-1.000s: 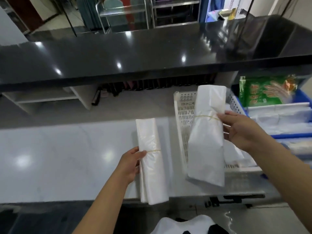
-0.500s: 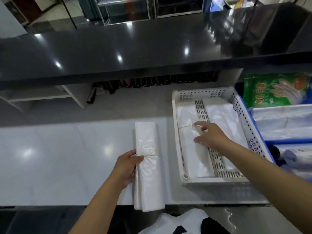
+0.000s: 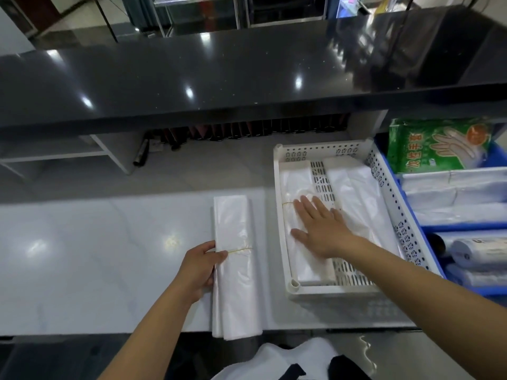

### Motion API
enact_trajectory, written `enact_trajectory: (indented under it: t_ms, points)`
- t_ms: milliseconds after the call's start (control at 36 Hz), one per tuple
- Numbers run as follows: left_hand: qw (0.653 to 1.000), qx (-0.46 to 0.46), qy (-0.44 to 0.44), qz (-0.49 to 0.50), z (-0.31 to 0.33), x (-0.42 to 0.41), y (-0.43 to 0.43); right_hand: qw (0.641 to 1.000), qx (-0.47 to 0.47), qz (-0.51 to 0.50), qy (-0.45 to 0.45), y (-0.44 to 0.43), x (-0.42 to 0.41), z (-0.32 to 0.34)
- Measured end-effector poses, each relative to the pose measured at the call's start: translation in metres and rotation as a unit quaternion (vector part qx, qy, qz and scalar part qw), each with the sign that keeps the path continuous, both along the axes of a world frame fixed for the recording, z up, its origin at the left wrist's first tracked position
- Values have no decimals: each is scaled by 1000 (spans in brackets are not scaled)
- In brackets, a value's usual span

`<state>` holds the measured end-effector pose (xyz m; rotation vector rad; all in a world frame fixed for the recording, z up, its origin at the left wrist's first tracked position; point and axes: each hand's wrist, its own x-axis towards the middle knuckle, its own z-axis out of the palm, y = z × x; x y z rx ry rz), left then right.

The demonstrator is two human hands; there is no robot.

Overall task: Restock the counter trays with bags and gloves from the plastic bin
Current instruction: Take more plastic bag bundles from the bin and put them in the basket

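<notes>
Working surface (image 3: 82,256): pale and glossy; it carries the tray and one bundle of bags in front of you.
Bin (image 3: 466,226): blue, at your far right, just beside the tray; it holds a green glove pack (image 3: 439,144), folded plastic and rolls (image 3: 480,253).
Tray (image 3: 321,153): white and perforated; two bundles lie in it side by side, with a strip of bare floor between them.
Near bundle (image 3: 236,283): flat on the surface, left of the tray, its near end just over the edge.
Tray bundle (image 3: 296,185): along the tray's left wall, under your right palm.
Left hand (image 3: 197,267): grips the near bundle's left edge, thumb on top at the band.
Right hand (image 3: 321,226): fingers straight and spread, pressing the tray bundle flat; it holds nothing.
Band (image 3: 241,250): thin and yellow, round the near bundle's middle.
Handling: judge these bags light, limp and slick; loose ends will droop and layers may slide. Take hold at the band, where the stack is cinched, thumb above and fingers below, and support the length as you lift.
</notes>
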<state>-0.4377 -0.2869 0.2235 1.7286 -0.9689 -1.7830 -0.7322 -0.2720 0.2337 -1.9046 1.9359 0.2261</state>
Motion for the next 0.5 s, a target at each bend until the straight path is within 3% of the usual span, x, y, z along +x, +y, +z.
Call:
enact_trajectory:
  t_ms: [306,417,500]
  points:
    - [998,0,54,17,8,4,-4,998,-60,-22,6,8,5,-27]
    - [998,-32,59,-3,21,9,-9,997,-53,-20,49,10,4,-6]
    - [994,-61,85,-31,38,16,-15,987,-134,-87,33,21,12,30]
